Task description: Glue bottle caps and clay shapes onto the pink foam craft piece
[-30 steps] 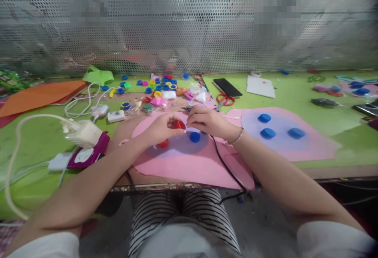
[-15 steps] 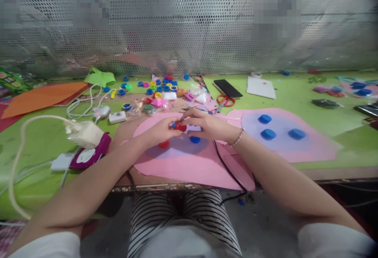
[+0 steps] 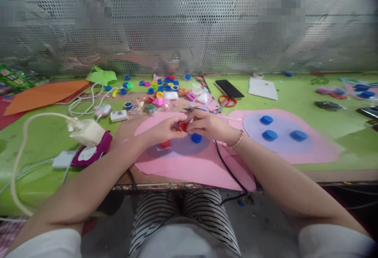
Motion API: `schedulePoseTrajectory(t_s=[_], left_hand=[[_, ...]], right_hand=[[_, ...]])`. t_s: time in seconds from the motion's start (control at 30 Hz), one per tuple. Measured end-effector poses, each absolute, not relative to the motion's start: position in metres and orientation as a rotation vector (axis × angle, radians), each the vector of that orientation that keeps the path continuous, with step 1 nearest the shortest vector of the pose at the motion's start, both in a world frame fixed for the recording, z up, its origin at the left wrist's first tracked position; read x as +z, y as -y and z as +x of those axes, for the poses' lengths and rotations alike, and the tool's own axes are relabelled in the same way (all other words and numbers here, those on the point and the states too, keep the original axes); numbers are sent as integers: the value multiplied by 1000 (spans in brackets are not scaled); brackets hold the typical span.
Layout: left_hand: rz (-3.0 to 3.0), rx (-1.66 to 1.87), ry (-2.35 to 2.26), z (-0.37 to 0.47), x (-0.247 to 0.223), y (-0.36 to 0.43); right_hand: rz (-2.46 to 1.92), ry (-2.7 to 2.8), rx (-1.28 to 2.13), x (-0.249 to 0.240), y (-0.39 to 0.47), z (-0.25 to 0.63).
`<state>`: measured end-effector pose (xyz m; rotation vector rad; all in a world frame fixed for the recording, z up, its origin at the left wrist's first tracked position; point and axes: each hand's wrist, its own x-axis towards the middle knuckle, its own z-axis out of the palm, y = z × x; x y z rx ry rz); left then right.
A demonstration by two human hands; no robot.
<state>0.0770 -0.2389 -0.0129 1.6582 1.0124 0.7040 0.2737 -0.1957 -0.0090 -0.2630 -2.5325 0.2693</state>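
Between my two hands is a red cap (image 3: pixel 183 127), its hollow side showing. My left hand (image 3: pixel 167 129) pinches it from the left. The fingers of my right hand (image 3: pixel 205 125) are bent together at its right edge. Both hands are over a purple oval (image 3: pixel 180 148) on a pink paper shape (image 3: pixel 174 167). On the oval, a second red cap (image 3: pixel 165 143) lies below my left hand and a blue cap (image 3: pixel 196 138) below my right hand. Another pink and purple piece (image 3: pixel 317 148) to the right bears three blue caps (image 3: pixel 269 135).
Red-handled scissors (image 3: pixel 227 101), a black phone (image 3: pixel 228 89) and a white card (image 3: pixel 262 88) lie behind. Several colourful caps (image 3: pixel 160 94) are scattered at the back. A white plug (image 3: pixel 87 133) with cables stands left; a black cord (image 3: pixel 227 167) crosses the pink paper.
The red cap between my hands has turned so its hollow side shows more. My right fingers have closed in on it. The whole view has shifted slightly.
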Motion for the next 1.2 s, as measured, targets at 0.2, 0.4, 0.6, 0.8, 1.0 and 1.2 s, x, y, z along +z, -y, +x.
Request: schedulePoseTrajectory(t_s=[0.2,0.4,0.6,0.8,1.0,1.2], left_hand=[[1771,742,-966,78,-17,238],[1891,651,-1072,73,-20,237],[2019,628,-1133,72,-19,239],[2032,731,-1158,74,-19,238],[1956,792,-1188,74,-23,237],[1773,679,-1087,77,-28,236]], right_hand=[[-241,2466,252,-11,195,274],[-199,2419,260,-9,193,275],[-284,2389,234,-4,194,275],[-426,2343,263,-7,193,271],[-531,2390,356,-14,195,268],[-582,2430,402,-17,196,265]])
